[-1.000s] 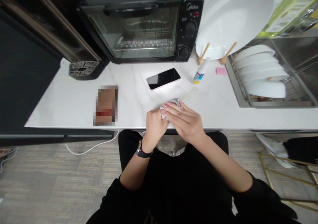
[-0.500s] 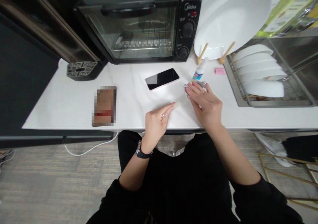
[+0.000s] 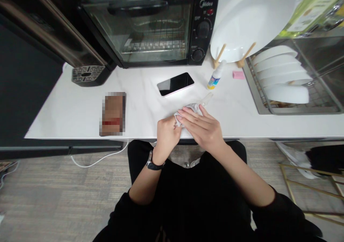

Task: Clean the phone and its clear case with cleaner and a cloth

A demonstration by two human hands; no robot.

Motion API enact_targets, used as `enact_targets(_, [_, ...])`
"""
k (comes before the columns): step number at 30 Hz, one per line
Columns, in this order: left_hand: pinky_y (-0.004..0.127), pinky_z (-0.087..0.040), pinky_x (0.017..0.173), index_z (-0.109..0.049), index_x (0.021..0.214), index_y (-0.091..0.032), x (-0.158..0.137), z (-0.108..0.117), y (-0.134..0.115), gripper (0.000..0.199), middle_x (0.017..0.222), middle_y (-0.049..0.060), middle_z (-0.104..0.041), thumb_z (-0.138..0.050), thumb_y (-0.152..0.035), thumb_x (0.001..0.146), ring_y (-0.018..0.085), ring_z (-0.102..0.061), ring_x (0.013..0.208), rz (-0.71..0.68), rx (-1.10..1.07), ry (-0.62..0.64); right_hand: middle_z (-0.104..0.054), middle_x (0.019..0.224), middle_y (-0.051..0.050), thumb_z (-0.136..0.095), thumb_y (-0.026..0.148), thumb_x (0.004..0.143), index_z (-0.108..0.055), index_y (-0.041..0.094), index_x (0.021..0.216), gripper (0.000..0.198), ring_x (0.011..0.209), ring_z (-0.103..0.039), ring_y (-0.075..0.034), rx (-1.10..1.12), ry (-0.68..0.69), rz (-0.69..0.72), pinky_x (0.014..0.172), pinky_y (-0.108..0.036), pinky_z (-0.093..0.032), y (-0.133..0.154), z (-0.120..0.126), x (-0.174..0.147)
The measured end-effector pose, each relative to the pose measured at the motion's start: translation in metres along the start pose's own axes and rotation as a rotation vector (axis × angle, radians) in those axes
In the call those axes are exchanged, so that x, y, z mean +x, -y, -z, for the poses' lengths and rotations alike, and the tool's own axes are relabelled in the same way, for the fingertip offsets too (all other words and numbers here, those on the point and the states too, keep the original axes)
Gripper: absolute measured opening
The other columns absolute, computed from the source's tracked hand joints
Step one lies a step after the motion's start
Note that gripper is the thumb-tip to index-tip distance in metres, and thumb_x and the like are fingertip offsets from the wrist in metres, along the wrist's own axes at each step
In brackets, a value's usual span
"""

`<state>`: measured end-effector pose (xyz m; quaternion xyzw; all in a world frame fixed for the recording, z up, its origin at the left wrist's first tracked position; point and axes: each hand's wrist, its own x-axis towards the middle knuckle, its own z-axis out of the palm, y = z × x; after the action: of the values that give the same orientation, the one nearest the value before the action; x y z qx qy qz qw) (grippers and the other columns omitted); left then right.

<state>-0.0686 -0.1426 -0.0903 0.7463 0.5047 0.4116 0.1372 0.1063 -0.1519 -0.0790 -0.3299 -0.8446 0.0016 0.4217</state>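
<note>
My left hand [image 3: 168,132] is closed on the near end of a clear phone case [image 3: 207,99], just above the counter's front edge. A light grey cloth [image 3: 194,107] lies over the case under my right hand [image 3: 203,129], whose fingers press it down close to my left hand. Only the far end of the case shows beyond the cloth. Behind my hands a phone [image 3: 175,84] rests on the counter, dark screen up. A white spray bottle [image 3: 214,79] with a blue and yellow label stands to the right of the phone.
A toaster oven [image 3: 153,30] stands at the back, with a drink machine's drip tray [image 3: 86,74] to its left. A blurred brown item [image 3: 113,113] lies at left. To the right are a pink block [image 3: 238,74], white plates [image 3: 249,23] and a dish-filled sink [image 3: 254,91].
My right hand has slid the cloth left and nearer along the clear case, up to my left hand. The case's far end and the bottle's label have come into view.
</note>
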Motion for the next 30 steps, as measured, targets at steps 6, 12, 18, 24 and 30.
enact_targets(6, [0.030,-0.063,0.087,-0.079,0.124,-0.025,-0.001,0.000,-0.005,0.028,0.117,0.004,-0.085,-0.059,-0.028,0.106,0.020,-0.082,0.102,0.022,-0.190,0.026,-0.067,0.152,-0.007,-0.056,0.010,0.106,-0.052,0.034,0.159,0.059,0.147,-0.060,-0.027,-0.133,-0.089,-0.147,0.130,-0.062,-0.039,-0.049,0.019,-0.003])
enact_targets(12, [0.028,-0.061,0.082,-0.081,0.106,-0.022,0.000,-0.001,-0.005,0.023,0.103,0.004,-0.086,-0.059,-0.031,0.106,0.019,-0.081,0.090,0.046,-0.168,0.021,-0.062,0.158,-0.007,-0.048,0.006,0.107,-0.040,0.034,0.167,0.066,0.152,-0.053,-0.027,-0.078,-0.065,-0.158,0.131,-0.064,-0.038,-0.023,0.005,-0.001])
enact_targets(18, [0.027,-0.034,0.053,-0.050,0.061,-0.021,0.003,0.000,-0.002,0.032,0.055,-0.001,-0.059,-0.050,-0.016,0.093,0.012,-0.048,0.048,0.020,-0.020,-0.033,-0.061,0.158,-0.008,-0.044,0.004,0.107,-0.028,0.028,0.171,0.070,0.153,-0.050,-0.022,0.029,0.010,-0.062,0.132,-0.055,-0.040,0.025,-0.011,-0.003])
enact_targets(24, [0.025,-0.040,0.054,-0.060,0.065,-0.019,0.002,0.001,-0.003,0.035,0.058,-0.001,-0.066,-0.055,-0.023,0.099,0.012,-0.056,0.050,0.004,-0.019,-0.024,-0.060,0.158,-0.005,-0.045,0.004,0.107,-0.028,0.032,0.171,0.072,0.153,-0.051,-0.021,-0.013,0.049,-0.062,0.135,-0.057,-0.033,0.006,-0.002,-0.004])
enact_targets(30, [0.030,-0.064,0.091,-0.080,0.124,-0.026,0.000,-0.001,-0.006,0.028,0.119,0.003,-0.084,-0.059,-0.030,0.107,0.021,-0.082,0.107,0.033,-0.201,0.028,-0.060,0.160,-0.006,-0.041,0.004,0.106,-0.040,0.036,0.166,0.068,0.154,-0.050,-0.027,-0.136,-0.052,-0.216,0.132,-0.068,-0.032,-0.040,0.014,-0.004])
